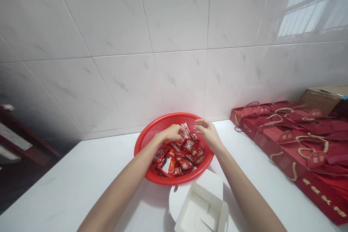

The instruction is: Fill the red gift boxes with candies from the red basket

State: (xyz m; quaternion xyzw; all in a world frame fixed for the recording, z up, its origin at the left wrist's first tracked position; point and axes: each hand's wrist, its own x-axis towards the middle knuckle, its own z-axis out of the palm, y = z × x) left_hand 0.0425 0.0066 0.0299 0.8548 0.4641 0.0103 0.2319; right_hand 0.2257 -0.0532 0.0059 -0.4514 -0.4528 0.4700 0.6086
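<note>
A red plastic basket [141, 138] stands on the white table, holding several small red snack packets [187, 145]. My left hand [173, 133] reaches over its left side, fingers curled down and closed on a snack packet among the others; the fingertips are partly hidden. Above the right part of the rim is my right hand [208, 133], open, with its fingers apart and nothing visible in them. An open white paper box [199, 206] sits between my forearms in front of the basket, its flaps folded outward and its inside bare.
Rows of red gift boxes [282, 141] with rope handles cover the right side of the table [108, 174]. Behind them is a brown cardboard box [318, 99]. A tiled wall [179, 76] rises along the back edge. Dark red furniture [32, 148] stands at the left, beyond the table's edge.
</note>
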